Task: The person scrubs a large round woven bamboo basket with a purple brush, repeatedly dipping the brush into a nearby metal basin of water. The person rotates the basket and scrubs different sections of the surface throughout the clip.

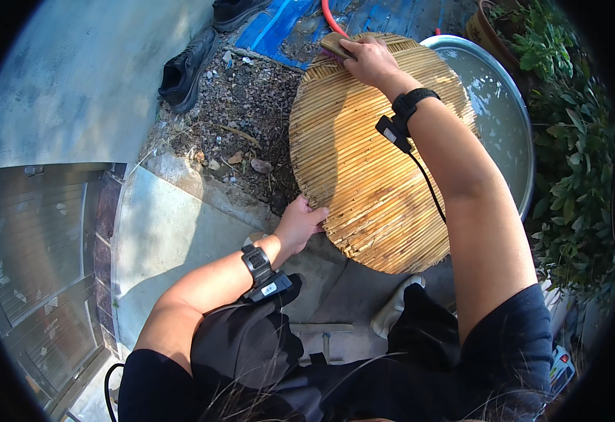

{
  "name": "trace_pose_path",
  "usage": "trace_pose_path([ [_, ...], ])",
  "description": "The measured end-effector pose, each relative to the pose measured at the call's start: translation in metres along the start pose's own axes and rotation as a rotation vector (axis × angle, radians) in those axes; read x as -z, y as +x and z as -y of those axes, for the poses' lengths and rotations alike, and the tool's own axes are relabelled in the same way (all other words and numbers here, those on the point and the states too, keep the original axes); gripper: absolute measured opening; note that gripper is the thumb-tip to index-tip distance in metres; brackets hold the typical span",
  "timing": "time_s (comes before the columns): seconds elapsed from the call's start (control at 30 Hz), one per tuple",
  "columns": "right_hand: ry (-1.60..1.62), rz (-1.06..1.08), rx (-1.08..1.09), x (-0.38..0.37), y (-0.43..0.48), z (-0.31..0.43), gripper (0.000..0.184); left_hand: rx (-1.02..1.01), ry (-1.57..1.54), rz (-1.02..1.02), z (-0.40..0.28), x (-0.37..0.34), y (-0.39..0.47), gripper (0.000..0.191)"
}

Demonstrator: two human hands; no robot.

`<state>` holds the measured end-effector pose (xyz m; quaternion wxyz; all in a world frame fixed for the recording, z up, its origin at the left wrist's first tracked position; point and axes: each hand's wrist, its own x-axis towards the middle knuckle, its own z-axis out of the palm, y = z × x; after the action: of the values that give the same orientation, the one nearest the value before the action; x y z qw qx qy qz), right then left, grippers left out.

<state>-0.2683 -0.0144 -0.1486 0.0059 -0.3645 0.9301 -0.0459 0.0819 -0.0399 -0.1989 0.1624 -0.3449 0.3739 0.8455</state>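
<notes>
A round mat of straw-coloured stalks [376,174], laid side by side, spreads out before me and covers part of a metal basin [525,132]. Cloudy water [503,113] shows in the basin's uncovered right side. With my left hand [298,224] I grip the mat's lower left edge, thumb on top. At the far edge, my right hand [373,60] holds a scrubbing brush [337,45] with a wooden back. Its pinkish bristles face down against the mat, partly hidden by my fingers. The lower part of the mat looks darker and wet.
Black shoes [189,68] stand by the wall at upper left. A red hose [333,18] crosses blue sheeting [273,31] at the back. Gravel [244,121] lies left of the mat. A potted plant [542,47] and leafy shrubs [576,158] line the right side.
</notes>
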Motion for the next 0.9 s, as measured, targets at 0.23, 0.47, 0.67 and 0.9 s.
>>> trace_pose_path([
  [0.23,0.069,-0.187,-0.096,0.011,0.027,-0.041,0.053,0.035,0.020,-0.017,-0.001,0.003,0.002,0.042],
  [0.47,0.012,-0.042,-0.282,0.007,0.008,-0.091,0.056,0.020,0.060,-0.022,0.003,0.006,0.004,0.038],
  [0.67,0.125,-0.278,-0.396,-0.002,0.015,-0.148,0.057,0.022,0.114,-0.073,0.007,0.005,0.005,0.036],
  [0.9,0.160,-0.257,-0.348,0.018,-0.015,-0.123,0.053,0.019,0.019,-0.069,0.007,0.006,0.004,0.036],
])
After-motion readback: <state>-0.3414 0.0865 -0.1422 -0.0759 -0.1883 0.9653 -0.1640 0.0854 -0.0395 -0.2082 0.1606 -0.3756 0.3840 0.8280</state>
